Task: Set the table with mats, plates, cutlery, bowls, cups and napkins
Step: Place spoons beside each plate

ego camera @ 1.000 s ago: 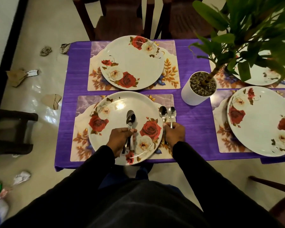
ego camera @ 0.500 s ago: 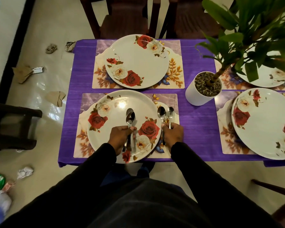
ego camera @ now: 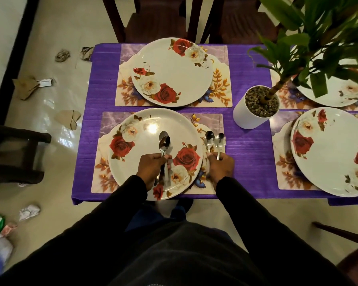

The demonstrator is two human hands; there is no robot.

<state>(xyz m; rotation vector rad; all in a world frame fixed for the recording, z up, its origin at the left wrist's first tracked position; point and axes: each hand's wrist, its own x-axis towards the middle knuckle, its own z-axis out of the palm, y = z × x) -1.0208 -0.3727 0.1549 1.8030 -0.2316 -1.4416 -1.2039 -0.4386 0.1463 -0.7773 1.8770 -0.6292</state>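
A purple cloth (ego camera: 250,153) covers the table. Floral mats lie on it, each under a white plate with red roses. Over the near plate (ego camera: 151,131), which sits on the near mat (ego camera: 110,120), my left hand (ego camera: 151,169) grips a bunch of steel spoons (ego camera: 164,142), bowls pointing away from me. Just right of that plate, my right hand (ego camera: 221,167) holds two spoons (ego camera: 214,140) by their handles over the mat's right edge. A second plate (ego camera: 174,73) sits on the far mat (ego camera: 221,79). Two more plates (ego camera: 327,151) (ego camera: 335,93) are at the right.
A white pot (ego camera: 250,114) with pebbles and a leafy plant (ego camera: 318,38) stands right of centre, its leaves over the far right plate. Dark wooden chairs (ego camera: 153,19) stand beyond the table and one (ego camera: 15,153) at the left. Crumpled paper and cardboard scraps (ego camera: 27,87) litter the floor.
Both hands and their spoons stay almost where they were; only the view has shifted slightly.
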